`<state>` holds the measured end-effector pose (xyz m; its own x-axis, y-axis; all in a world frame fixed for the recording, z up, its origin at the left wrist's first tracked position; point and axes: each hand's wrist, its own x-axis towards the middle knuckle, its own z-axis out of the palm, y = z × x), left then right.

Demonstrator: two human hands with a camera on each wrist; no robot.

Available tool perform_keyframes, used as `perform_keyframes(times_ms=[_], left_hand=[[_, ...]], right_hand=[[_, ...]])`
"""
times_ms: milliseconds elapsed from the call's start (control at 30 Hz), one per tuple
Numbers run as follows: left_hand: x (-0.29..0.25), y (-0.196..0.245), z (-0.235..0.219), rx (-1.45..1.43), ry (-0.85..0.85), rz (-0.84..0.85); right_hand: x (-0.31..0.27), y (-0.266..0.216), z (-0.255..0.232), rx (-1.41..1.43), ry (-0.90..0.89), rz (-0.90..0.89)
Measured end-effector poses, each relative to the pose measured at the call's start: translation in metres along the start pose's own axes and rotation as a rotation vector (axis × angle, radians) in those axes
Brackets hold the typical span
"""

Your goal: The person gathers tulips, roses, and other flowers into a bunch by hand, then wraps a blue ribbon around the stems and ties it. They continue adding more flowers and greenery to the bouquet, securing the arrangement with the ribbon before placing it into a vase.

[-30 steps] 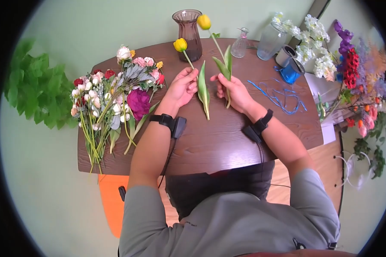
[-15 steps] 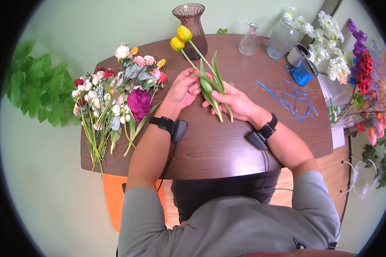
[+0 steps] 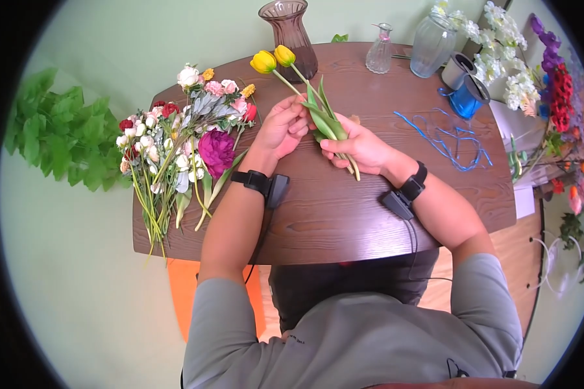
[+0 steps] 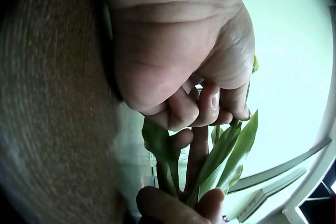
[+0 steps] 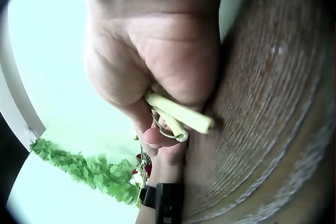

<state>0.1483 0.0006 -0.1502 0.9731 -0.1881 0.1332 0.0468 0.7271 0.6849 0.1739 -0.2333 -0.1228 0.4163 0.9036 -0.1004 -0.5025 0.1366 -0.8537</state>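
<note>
Two yellow tulips (image 3: pixel 263 62) lie together at a slant, blooms toward the tall vase and stems crossing close. My right hand (image 3: pixel 365 148) grips both low down, thumb over the green leaves (image 3: pixel 329 125). In the right wrist view, the pale cut stem ends (image 5: pixel 184 116) poke out beneath the right palm. Higher up, my left hand (image 3: pixel 284 127) pinches a tulip stem below the blooms with thumb and fingertips. The left wrist view has its fingers curled above the leaves (image 4: pixel 226 153), with the right hand's fingers (image 4: pixel 168 205) below them.
Mixed flowers (image 3: pixel 175 152) cover the table's left side. A purple-brown glass vase (image 3: pixel 285 35) stands at the back. Toward the right are a small bottle (image 3: pixel 379 52), a clear vase (image 3: pixel 433 48), ribbon spools (image 3: pixel 467 97) and tangled blue ribbon (image 3: pixel 448 139). More flowers (image 3: pixel 558 104) stand far right.
The right-hand tulip was brought left and laid against the other one. The right hand now holds both stems, while the left hand stays near the upper stems. The view has shifted slightly.
</note>
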Motion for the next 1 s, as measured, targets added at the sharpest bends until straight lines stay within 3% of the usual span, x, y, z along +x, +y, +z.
perform_keyframes(times_ms=[367,667,767,867,1000], left_hand=[[-0.003,0.000,0.016,0.052,0.003,0.056],[0.001,-0.003,0.001,0.051,-0.081,0.135],[-0.002,0.000,0.001,0.025,-0.105,0.101],[-0.003,0.000,-0.002,-0.028,-0.057,0.071],[-0.003,0.001,0.004,-0.033,-0.055,0.055]], right_hand=[[-0.003,-0.002,-0.004,-0.024,-0.120,0.038],[-0.002,-0.005,0.021,0.006,0.133,-0.137],[-0.003,-0.015,0.012,0.016,0.037,0.131],[-0.001,-0.015,-0.007,0.049,-0.191,0.215],[-0.005,-0.012,-0.009,0.108,-0.138,0.110]])
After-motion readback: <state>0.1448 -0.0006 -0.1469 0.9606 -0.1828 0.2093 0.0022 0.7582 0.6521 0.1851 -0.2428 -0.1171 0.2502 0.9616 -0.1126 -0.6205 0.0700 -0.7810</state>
